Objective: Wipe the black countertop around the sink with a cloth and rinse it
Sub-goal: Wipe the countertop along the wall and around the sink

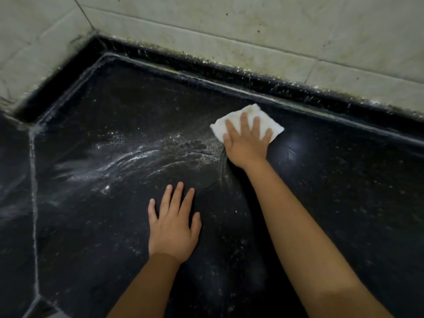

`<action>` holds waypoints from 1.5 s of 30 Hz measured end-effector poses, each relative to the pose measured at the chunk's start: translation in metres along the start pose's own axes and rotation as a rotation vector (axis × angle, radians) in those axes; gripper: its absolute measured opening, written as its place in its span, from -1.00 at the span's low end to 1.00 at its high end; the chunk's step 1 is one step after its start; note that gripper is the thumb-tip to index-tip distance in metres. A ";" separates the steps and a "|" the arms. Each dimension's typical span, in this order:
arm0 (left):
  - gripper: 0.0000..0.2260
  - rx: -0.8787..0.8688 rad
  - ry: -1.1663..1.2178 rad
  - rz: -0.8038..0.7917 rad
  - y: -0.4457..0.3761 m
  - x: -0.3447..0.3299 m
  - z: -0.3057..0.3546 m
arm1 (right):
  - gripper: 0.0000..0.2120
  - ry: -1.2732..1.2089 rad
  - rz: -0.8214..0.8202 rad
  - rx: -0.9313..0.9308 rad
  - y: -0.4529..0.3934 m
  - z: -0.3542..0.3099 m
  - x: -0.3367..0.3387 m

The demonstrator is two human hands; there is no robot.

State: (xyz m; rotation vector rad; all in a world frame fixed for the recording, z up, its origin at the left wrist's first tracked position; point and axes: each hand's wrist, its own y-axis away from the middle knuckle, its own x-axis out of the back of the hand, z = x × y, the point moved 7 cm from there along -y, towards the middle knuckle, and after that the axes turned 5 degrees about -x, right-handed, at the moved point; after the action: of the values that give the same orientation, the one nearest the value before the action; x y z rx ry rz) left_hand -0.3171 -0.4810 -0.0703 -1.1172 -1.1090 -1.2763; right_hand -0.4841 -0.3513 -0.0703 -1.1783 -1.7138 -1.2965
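A black speckled countertop fills the view. A folded white cloth, slightly stained, lies flat on it near the back ledge. My right hand presses down on the cloth with straight, spread fingers. My left hand rests flat on the bare counter nearer to me, fingers straight and spread, holding nothing. White soapy streaks smear the counter to the left of the cloth. No sink shows in this view.
A raised black back ledge runs along the grimy tiled wall, meeting a side wall at the far left corner. A pale seam crosses the counter on the left.
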 end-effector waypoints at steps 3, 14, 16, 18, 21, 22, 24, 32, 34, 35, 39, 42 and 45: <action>-0.53 0.023 0.024 -0.030 0.001 -0.001 0.000 | -0.54 0.097 -0.053 0.141 0.051 0.012 -0.022; -0.49 0.033 0.066 -0.069 0.002 -0.004 -0.001 | -0.53 0.121 -0.022 -0.117 0.051 0.080 0.004; -0.42 0.049 0.101 -0.079 0.003 -0.004 -0.001 | -0.53 0.116 -0.017 -0.058 0.028 0.043 0.000; -0.33 0.074 0.129 -0.111 0.003 -0.002 -0.001 | -0.53 0.138 -0.015 0.042 0.021 0.011 -0.009; -0.27 0.094 0.106 -0.169 0.002 -0.001 -0.001 | -0.53 0.165 -0.031 0.140 0.043 -0.010 -0.027; -0.26 0.096 0.096 -0.180 0.002 -0.002 -0.001 | -0.53 0.172 -0.025 0.180 0.058 -0.009 -0.036; -0.25 0.098 0.076 -0.213 0.003 -0.001 0.001 | -0.49 0.211 0.058 0.257 0.100 -0.002 -0.047; -0.41 0.088 0.019 -0.303 0.004 -0.004 0.000 | -0.54 0.221 0.006 0.092 0.226 0.122 -0.064; -0.48 0.080 0.014 -0.306 0.005 -0.005 0.000 | -0.48 0.241 0.095 -0.062 0.212 0.134 -0.045; -0.52 0.077 0.020 -0.308 0.006 -0.004 0.000 | -0.50 0.218 0.080 -0.155 0.200 0.133 -0.038; -0.53 0.033 0.060 -0.316 0.005 -0.003 0.001 | -0.53 0.106 0.032 -0.300 0.152 0.085 -0.029; -0.54 -0.022 0.187 -0.330 0.007 0.001 -0.002 | -0.54 0.128 0.014 -0.162 0.135 0.029 -0.043; -0.55 -0.029 0.394 -0.221 0.007 0.023 -0.024 | -0.54 0.151 0.012 -0.061 0.136 -0.011 -0.053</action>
State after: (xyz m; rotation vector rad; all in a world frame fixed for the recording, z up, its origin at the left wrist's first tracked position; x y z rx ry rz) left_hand -0.3101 -0.5078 -0.0509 -0.7321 -0.9329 -1.6082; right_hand -0.3383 -0.3629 -0.0670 -1.0937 -1.5665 -1.4019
